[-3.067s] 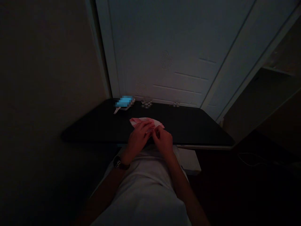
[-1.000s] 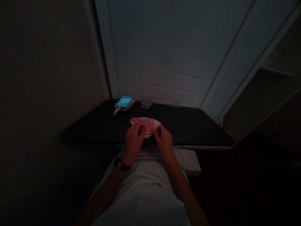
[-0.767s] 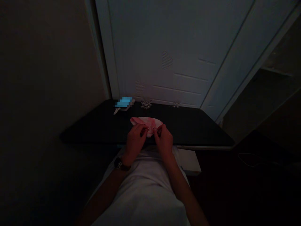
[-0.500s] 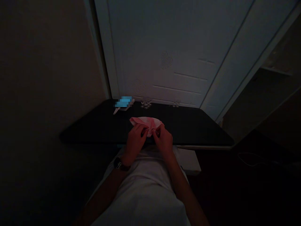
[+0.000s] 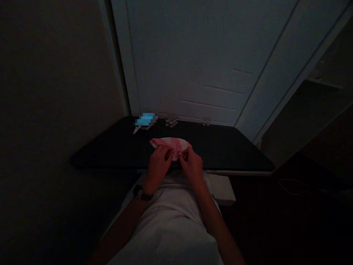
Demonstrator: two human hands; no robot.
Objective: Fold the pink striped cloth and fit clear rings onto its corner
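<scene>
Pink-and-white cloth (image 5: 176, 141), centre of the frame: crumpled, its rounded far edge toward the top of the frame and a pointed corner at its left end. You have it between your two hands over the front part of the dark desk (image 5: 223, 147); whether it rests on the surface or is raised slightly above it cannot be told. Your left grip (image 5: 159, 162), just left of centre, is drawn to a pinch, thumb and fingertips together on the near part of the cloth. Your right grip (image 5: 192, 163), just right of centre, is likewise pinched on the cloth near its right end. The two sets of fingertips are close together but apart; finer detail between them is lost in the dim light. A dark wristwatch (image 5: 142, 193) encircles your left wrist.

Beyond the cloth, along the rear of the desk: a device with a blurred blue screen (image 5: 145, 120), left of centre, and two clusters of clear, shiny pieces, a larger cluster (image 5: 171, 121) and a smaller cluster (image 5: 206, 121) to its right. A pale panel (image 5: 165, 44) with heart motifs fills the upper middle. Lower right of centre: a white box (image 5: 223, 189), below the level of the desk.
</scene>
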